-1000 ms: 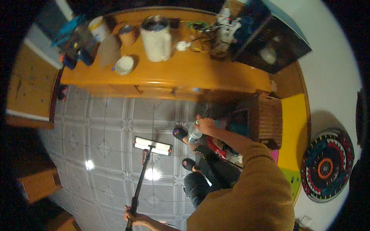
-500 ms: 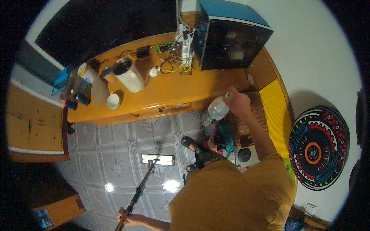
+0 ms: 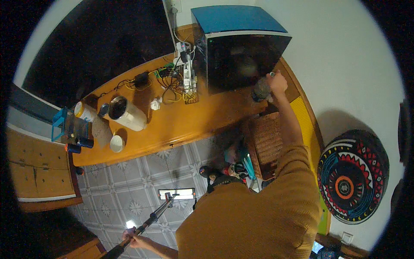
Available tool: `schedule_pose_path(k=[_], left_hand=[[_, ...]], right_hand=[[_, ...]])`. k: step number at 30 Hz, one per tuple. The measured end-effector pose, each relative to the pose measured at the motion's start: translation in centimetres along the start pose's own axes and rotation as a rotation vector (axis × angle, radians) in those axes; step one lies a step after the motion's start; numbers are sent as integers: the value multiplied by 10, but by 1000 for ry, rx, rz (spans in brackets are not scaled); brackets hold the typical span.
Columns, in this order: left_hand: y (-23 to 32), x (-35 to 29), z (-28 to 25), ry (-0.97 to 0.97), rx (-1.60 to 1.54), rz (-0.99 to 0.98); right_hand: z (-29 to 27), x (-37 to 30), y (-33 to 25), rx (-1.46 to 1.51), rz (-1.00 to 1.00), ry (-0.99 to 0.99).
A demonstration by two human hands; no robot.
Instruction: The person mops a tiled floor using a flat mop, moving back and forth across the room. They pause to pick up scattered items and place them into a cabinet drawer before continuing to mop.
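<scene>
My right hand (image 3: 278, 83) is stretched forward over the right end of a wooden cabinet (image 3: 224, 108), its fingers closed round the neck of a clear bottle (image 3: 260, 91). The bottle is dim and partly blurred, in front of a dark-fronted box (image 3: 241, 60) with a blue top; I cannot tell whether its base touches the wood. At lower left my left hand (image 3: 134, 238) is wrapped round the pole of a flat mop (image 3: 154, 215). The mop's pale, lit-looking flat head (image 3: 183, 194) lies on the tiled floor.
A tall cream canister (image 3: 131, 117), a white cup (image 3: 117, 143) and a blue-framed holder (image 3: 60, 123) stand along the cabinet's left. Tangled cables and a power strip (image 3: 187, 77) lie behind. A brown woven basket (image 3: 265, 140) is below my right arm. A patterned round cushion (image 3: 351, 177) is at right.
My right hand has carried the bottle forward and up, from over the cabinet's front edge to its right end beside the box. My view has shifted; the left hand still holds the mop.
</scene>
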State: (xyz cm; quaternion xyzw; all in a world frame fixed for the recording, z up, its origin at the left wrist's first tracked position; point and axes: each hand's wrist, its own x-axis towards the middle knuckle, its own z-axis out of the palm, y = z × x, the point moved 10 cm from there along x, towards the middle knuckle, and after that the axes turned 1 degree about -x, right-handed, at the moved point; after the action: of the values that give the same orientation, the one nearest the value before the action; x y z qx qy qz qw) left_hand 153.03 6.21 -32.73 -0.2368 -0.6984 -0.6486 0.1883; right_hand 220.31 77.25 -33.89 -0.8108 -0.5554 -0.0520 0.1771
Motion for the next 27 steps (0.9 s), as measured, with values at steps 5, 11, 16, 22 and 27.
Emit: schedule_pose_path(k=[5, 11, 16, 22, 27], left_hand=[[-3, 15, 32, -2, -38, -144], [23, 34, 61, -35, -208, -154], [56, 33, 60, -118, -391, -216], [115, 22, 44, -365, -695, -156], [157, -5, 38, -680, -762, 42]], right_hand=[[72, 49, 51, -55, 136, -133], [86, 62, 19, -257, -134, -94], [44, -34, -35, -465, -445, 392], [101, -310, -125, 500, -612, -830], [-23, -641, -238, 1045, -1178, -1091]])
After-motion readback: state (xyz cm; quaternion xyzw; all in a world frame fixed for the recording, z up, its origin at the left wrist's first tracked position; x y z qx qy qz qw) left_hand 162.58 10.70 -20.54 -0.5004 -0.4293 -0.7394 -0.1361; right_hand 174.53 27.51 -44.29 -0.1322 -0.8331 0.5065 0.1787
